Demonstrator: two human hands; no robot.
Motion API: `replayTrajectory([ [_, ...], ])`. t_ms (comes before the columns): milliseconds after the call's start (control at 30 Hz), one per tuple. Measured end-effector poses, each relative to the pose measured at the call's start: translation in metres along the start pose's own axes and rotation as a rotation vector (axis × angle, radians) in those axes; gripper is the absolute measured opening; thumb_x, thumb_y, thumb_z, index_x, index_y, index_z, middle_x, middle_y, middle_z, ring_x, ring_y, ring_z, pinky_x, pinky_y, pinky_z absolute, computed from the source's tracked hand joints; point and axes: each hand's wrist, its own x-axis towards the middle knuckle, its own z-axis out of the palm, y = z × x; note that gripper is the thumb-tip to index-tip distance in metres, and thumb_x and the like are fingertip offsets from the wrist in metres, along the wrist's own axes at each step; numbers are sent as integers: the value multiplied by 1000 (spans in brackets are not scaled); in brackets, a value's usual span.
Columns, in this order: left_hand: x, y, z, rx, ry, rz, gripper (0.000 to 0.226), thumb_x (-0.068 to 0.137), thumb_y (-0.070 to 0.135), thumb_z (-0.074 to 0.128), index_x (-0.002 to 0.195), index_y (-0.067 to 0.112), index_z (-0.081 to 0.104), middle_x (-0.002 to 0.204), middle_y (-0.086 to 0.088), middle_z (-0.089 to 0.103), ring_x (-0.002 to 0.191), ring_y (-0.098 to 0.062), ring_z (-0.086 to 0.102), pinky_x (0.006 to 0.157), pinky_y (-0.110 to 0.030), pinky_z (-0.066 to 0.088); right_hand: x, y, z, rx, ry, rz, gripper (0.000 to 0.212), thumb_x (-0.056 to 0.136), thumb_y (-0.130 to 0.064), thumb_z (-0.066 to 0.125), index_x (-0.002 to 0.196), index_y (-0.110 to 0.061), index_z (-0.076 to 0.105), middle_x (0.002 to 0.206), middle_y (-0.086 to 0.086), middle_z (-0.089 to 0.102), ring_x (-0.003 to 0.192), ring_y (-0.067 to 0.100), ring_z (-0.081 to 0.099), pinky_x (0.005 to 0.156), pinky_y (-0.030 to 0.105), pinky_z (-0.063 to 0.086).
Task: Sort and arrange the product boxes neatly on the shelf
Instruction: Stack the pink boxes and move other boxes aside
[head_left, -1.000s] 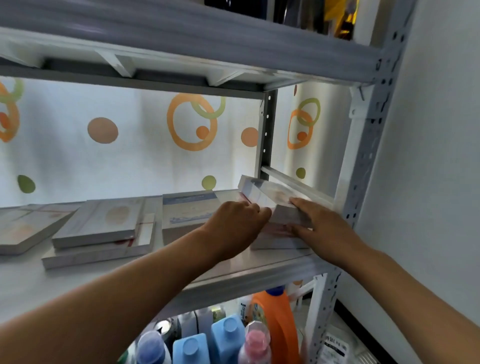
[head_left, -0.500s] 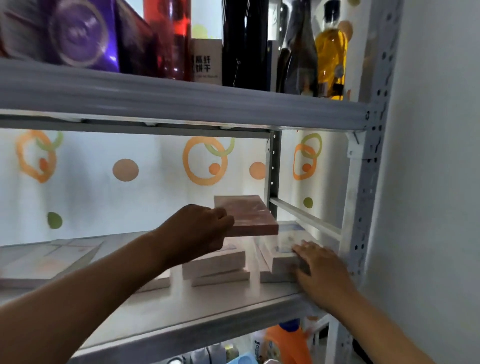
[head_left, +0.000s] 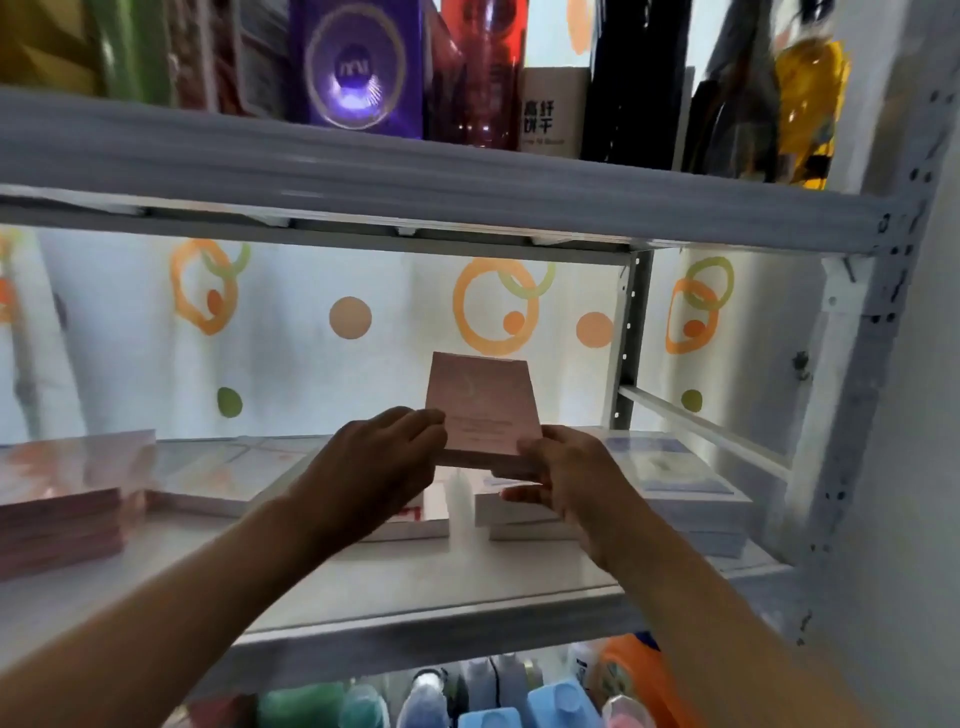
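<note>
Both hands hold a flat pink box (head_left: 480, 402) above the middle of the shelf board (head_left: 415, 582), its top face tilted toward me. My left hand (head_left: 387, 460) grips its near left corner and my right hand (head_left: 563, 470) its near right corner. Under the hands lie two low stacks of white boxes (head_left: 511, 512). A white and blue box stack (head_left: 675, 478) sits at the right end. A pink box stack (head_left: 67, 499) stands at the left end, with flat white boxes (head_left: 218, 478) beside it.
The upper shelf (head_left: 415, 166) hangs close overhead, loaded with a purple box (head_left: 358, 67), dark bottles (head_left: 634, 78) and a yellow bottle (head_left: 810, 104). A grey upright (head_left: 631, 338) and side rail (head_left: 701, 426) bound the right end. Detergent bottles (head_left: 550, 696) stand below.
My left hand lifted the pink box off the right-hand stack and swung it toward the middle. My right hand left the lower box and took hold of the pink box too.
</note>
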Motion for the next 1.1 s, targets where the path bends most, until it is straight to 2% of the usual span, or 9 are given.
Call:
replayTrajectory([
  [100,-21,-11,-12,-56,97,-185,33,72,5,79,102,4,64,105,-10,70,81,-26,69,63,-32,58,4,3,30,191,-43,5,17,99,-13,50,107,-11,64,102,8,74,89,24,73,66,29,59],
  [200,-42,-18,-19,-278,195,-677,30,82,15,75,108,8,64,111,-6,70,99,-24,67,87,-28,49,12,12,69,370,-65,52,16,96,-5,54,108,-5,63,99,13,74,89,30,72,66,33,59],
  [300,-64,-30,-16,-466,179,-1010,26,84,6,65,108,15,61,104,1,70,95,-19,66,86,-36,56,19,24,108,377,-109,70,27,94,-1,56,119,-9,57,104,13,73,92,32,72,75,39,60],
  [433,-97,-41,-10,-483,195,-1089,44,80,-8,53,113,19,62,105,8,69,95,-13,64,82,-26,55,27,44,150,132,-76,4,32,94,-8,58,123,-20,53,105,3,73,90,24,72,82,35,59],
  [533,-113,-36,4,-403,175,-1082,48,81,-6,54,120,22,56,104,6,67,90,-18,65,75,-19,47,32,64,165,11,-54,-53,36,95,-17,61,126,-25,48,111,1,70,89,19,70,73,25,58],
  [633,-109,-36,11,-365,129,-1050,49,88,5,58,130,28,47,115,9,65,83,-13,63,79,-19,45,45,69,156,76,-54,-45,39,93,-11,62,128,-23,49,106,3,72,85,21,72,64,22,58],
  [800,-108,-35,20,-273,47,-1039,38,85,30,70,116,25,47,109,9,67,88,-9,64,76,-18,43,52,77,143,70,-78,-63,32,95,-14,60,120,-32,52,95,-7,75,84,19,72,70,25,57],
  [1000,-111,-34,22,-256,26,-1057,38,82,34,73,109,27,47,105,11,67,81,-5,62,72,-23,46,50,80,143,82,-58,-88,31,95,-10,57,114,-35,53,90,-9,74,82,19,71,66,21,57],
  [1100,-110,-35,22,-253,10,-1066,39,82,36,73,107,28,45,105,12,66,82,-5,62,72,-21,45,50,80,143,74,-70,-99,31,96,-12,58,116,-35,53,93,-8,73,83,20,71,76,27,59],
])
